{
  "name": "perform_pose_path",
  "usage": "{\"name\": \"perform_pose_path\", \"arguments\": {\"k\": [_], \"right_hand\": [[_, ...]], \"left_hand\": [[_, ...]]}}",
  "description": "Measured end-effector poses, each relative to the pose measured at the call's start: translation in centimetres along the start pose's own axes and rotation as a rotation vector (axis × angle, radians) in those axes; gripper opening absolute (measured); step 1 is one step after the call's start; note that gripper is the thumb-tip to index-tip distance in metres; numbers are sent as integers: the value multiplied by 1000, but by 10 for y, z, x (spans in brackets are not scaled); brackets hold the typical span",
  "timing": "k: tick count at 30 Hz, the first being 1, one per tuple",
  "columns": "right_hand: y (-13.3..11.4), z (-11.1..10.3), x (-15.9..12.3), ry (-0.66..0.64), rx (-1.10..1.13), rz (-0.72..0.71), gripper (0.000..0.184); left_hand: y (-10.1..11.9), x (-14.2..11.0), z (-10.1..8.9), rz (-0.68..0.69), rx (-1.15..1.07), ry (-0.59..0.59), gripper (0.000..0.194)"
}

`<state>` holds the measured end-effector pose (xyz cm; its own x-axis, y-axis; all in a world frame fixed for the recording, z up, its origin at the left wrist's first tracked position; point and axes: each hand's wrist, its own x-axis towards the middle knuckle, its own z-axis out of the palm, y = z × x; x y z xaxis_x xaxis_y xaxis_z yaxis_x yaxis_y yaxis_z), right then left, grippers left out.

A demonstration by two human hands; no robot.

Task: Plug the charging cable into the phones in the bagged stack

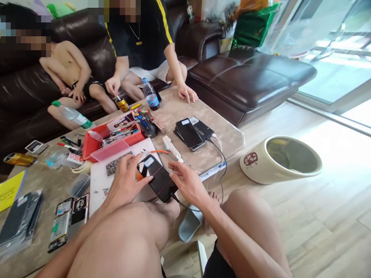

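Observation:
A black phone (159,179) with a cable plugged into its near end lies on a white work mat (98,181) at the table's front edge. My left hand (126,181) rests on the mat with its fingers stretched out, thumb and fingertips touching the phone's left side. My right hand (187,181) lies flat on the phone's right side, fingers extended toward its top edge. Neither hand lifts the phone. My bare knees show below.
A red tool tray (92,144), a stack of phones (191,133) with a charging cable, an opened phone (68,220), bottles and cans crowd the stone table (185,108). Two people sit on the dark sofa behind. A ceramic pot (279,158) stands on the floor at right.

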<state>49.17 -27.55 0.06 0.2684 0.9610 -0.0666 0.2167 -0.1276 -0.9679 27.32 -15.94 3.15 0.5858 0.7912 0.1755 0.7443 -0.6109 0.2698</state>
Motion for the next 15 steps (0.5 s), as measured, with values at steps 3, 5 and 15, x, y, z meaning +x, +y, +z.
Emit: {"name": "perform_pose_path", "arguments": {"k": [3,5,15], "right_hand": [[-2,-21,-15,10,-105,120,22],[-2,-30,-25,-54,-218,196,31],[30,-2,-48,-391,-35,200,19]], "left_hand": [[0,20,-16,490,103,-125,78],[3,34,-20,709,149,-286,87],[24,61,14,897,126,-825,91]]}}
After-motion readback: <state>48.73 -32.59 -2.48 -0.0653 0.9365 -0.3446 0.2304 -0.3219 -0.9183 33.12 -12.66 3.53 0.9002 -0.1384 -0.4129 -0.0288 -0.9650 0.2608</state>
